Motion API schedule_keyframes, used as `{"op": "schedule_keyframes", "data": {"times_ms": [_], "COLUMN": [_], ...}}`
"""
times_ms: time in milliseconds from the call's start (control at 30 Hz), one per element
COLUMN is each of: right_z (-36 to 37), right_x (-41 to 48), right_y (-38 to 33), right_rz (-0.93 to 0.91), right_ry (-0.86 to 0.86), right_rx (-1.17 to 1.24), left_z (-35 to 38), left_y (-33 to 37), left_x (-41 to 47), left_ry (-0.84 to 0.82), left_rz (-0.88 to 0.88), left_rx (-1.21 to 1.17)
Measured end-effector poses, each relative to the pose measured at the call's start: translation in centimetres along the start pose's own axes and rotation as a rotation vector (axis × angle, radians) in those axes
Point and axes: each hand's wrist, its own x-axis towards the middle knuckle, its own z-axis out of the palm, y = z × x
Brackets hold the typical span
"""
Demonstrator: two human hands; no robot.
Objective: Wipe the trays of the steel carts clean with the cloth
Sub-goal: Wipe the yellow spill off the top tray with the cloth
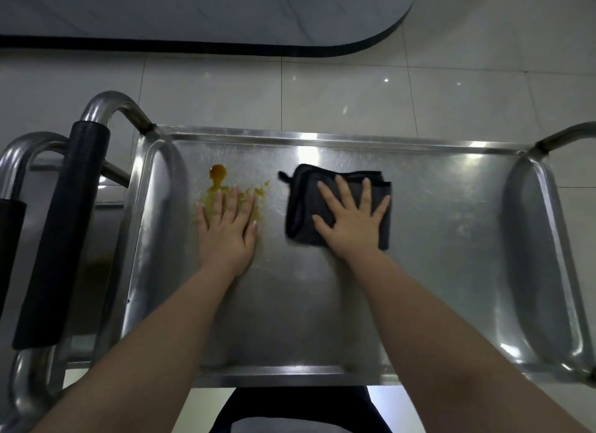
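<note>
My right grip (pixel 351 221) lies flat, fingers straight and spread, pressing the folded dark cloth (pixel 301 203) at the middle of the steel tray (pixel 435 226). My left grip (pixel 225 231) is flat too, holding nothing, resting over an amber smear (pixel 217 172) just left of the cloth. Both forearms reach forward. The tray is shiny, scuffed and round-rimmed.

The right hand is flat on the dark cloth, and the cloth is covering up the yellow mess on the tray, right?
Not quite. The right hand is flat on the cloth, but the cloth lies beside the yellow mess, not on it. The head view shows bare tray between them.
</note>
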Motion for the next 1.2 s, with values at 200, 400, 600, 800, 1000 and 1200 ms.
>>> {"op": "schedule_keyframes", "data": {"times_ms": [200, 400, 600, 800, 1000, 1200], "right_z": [0.3, 0.3, 1.8, 2.8, 2.2, 1.5], "right_x": [-4.1, -6.3, -8.0, -8.5, -8.7, -9.8], "right_y": [11.9, 14.4, 1.8, -2.2, 2.0, 12.4], "right_rz": [0.310, 0.423, -0.067, -0.213, -0.029, 0.291], "right_ry": [-0.045, -0.062, -0.007, 0.040, 0.012, -0.028], "right_rx": [0.023, 0.102, -0.003, -0.022, -0.029, 0.000], "left_z": [-0.3, -0.3, -0.7, -1.1, -0.7, -0.3], "left_y": [1.1, 2.3, 2.2, 1.5, 1.1, 0.7], "left_x": [0.0, -0.2, -0.3, -0.8, -1.0, -1.2], "left_ry": [-0.029, -0.032, -0.035, -0.017, -0.035, -0.016], "left_rz": [0.013, 0.029, 0.010, 0.004, -0.011, -0.017], "left_rx": [0.007, 0.004, -0.029, -0.043, -0.037, -0.025]}}
